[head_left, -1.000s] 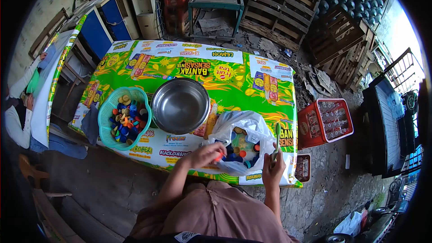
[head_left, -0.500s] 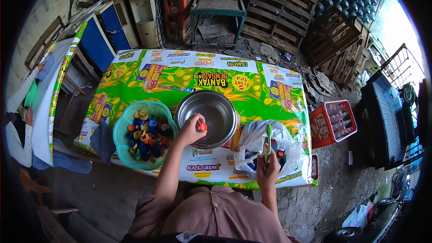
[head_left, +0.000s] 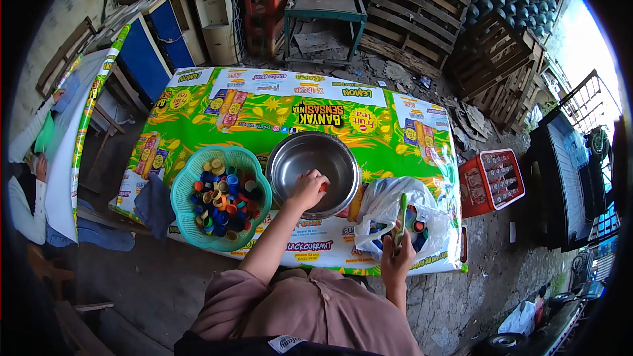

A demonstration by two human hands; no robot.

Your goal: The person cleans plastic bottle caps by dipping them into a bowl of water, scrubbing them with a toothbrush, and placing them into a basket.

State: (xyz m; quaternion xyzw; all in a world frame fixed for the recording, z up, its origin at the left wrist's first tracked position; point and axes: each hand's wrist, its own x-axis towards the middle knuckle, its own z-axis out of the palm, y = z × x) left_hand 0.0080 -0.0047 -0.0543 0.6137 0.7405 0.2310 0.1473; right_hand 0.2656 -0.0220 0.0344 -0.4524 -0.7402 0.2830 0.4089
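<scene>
My left hand (head_left: 310,190) is over the steel bowl (head_left: 280,165), its fingers closed round a red-orange cap (head_left: 324,186) that shows only in part. A green-handled tool (head_left: 403,211) stands up from my closed right hand (head_left: 397,251), beside a white plastic bag (head_left: 435,221) holding coloured bottle caps. Left of the bowl sits a turquoise basket (head_left: 182,191) with many mixed caps (head_left: 225,203) in it.
A printed green and white cover (head_left: 389,138) lies on the table. A dark cloth (head_left: 153,206) hangs at its left edge. Right of the table stands a red crate (head_left: 480,188) of bottles. Another person's hand (head_left: 41,168) shows at the far left.
My left hand has gone from the plastic bag to the steel bowl with the red-orange cap. My right hand still holds the green-handled tool by the bag. The camera view has shifted slightly.
</scene>
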